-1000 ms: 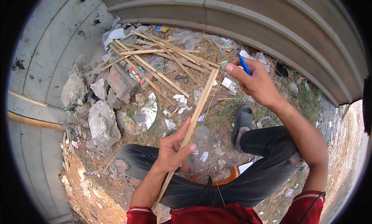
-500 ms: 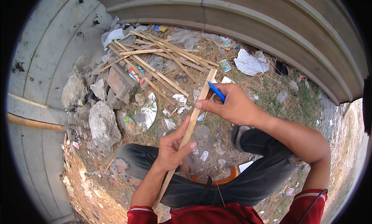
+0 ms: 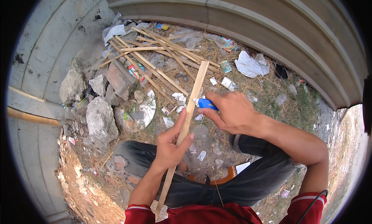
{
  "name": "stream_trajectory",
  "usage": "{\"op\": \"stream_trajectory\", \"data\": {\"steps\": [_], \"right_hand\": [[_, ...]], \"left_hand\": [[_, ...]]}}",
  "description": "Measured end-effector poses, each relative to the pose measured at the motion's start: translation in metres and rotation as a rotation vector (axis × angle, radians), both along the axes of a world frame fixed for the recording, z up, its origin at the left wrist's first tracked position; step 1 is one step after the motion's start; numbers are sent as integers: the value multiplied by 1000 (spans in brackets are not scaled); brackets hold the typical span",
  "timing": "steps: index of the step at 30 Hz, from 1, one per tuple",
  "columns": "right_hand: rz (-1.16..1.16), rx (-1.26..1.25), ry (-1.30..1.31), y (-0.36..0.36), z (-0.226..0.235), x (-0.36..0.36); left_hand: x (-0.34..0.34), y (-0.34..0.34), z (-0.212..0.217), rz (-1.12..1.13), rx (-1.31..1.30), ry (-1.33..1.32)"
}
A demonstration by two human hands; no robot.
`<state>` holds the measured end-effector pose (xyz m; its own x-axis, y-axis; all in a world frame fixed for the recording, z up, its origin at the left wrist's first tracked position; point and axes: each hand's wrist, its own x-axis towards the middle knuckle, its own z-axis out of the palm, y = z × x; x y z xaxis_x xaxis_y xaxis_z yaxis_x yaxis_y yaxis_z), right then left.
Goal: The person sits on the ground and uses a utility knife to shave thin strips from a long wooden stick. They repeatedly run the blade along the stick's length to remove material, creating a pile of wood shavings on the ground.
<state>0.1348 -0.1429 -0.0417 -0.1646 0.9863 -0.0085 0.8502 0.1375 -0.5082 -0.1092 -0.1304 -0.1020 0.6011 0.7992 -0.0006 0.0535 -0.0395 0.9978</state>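
just then, the person's left hand (image 3: 170, 148) gripped a long, pale wooden strip (image 3: 200, 78), while the right hand (image 3: 237, 113) held a blue, pale-tipped tool (image 3: 206, 103) at its edge.

Grey rocks (image 3: 101, 119), crumpled white paper (image 3: 251, 65), ribbed brown wall (image 3: 248, 24)

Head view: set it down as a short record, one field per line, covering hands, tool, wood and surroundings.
Left hand: holds a long wooden stick, slanted, far end leaning right
Right hand: holds a blue tool
Tool tip: at the stick's right edge, beyond the left hand; contact unclear
Wood on ground: loose sticks, crossed in a heap
Left of centre: grey rocks
Litter: crumpled white paper, right of the heap
Far side: ribbed wall
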Motion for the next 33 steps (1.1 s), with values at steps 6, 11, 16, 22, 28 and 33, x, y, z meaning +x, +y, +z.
{"op": "stream_trajectory", "data": {"steps": [6,11,16,22,28,33], "right_hand": [[-608,331,185,44,23,101],[-334,59,199,7,31,57],[-19,-79,132,-5,15,4],[-30,-87,39,1,4,-6],[-565,272,114,43,5,93],[-424,29,332,11,14,52]], "left_hand": [[-6,-14,11,-90,342,87],[-4,-3,5,52,334,227],[-1,-3,3,105,318,181],[-3,0,0,108,308,228],[-9,-13,2,-4,410,184],[-6,-8,0,49,366,213]]}}
